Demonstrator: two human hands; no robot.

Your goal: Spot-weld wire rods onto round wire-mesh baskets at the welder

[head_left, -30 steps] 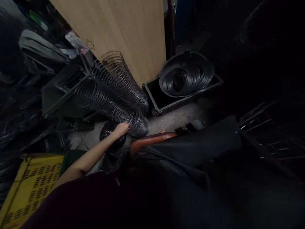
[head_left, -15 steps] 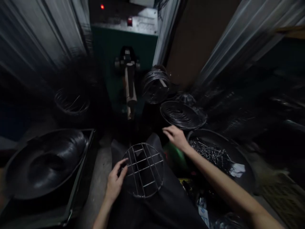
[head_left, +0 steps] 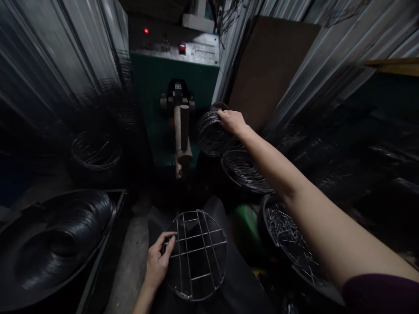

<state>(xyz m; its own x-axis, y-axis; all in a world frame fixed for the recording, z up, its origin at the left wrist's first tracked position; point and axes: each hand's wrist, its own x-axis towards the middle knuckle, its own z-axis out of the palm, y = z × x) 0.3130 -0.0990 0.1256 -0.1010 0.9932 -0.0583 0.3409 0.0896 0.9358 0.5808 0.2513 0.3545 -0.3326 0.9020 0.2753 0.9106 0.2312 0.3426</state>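
Note:
A round wire rack [head_left: 206,248] with crossing bars lies over my lap at the bottom centre. My left hand [head_left: 160,257] grips its left rim between thumb and fingers. My right hand [head_left: 231,121] is stretched forward, its fingers closed at the upper edge of an upright bundle of wire rings [head_left: 212,137]. Whether a ring is pinched between those fingers is too small to tell. Behind the rack stands a green machine [head_left: 147,96] with metal electrode arms [head_left: 183,135] and a red light.
To the right are a basin of wire rings [head_left: 245,168], a basin of short wire pieces [head_left: 286,226] and a green object [head_left: 247,222]. A large basin with stacked rings [head_left: 78,222] sits at left. Wire coils [head_left: 96,150] stand behind it.
My right hand has moved forward and up from above my lap to the wire ring bundle. My left hand still holds the rack. The view has shifted slightly.

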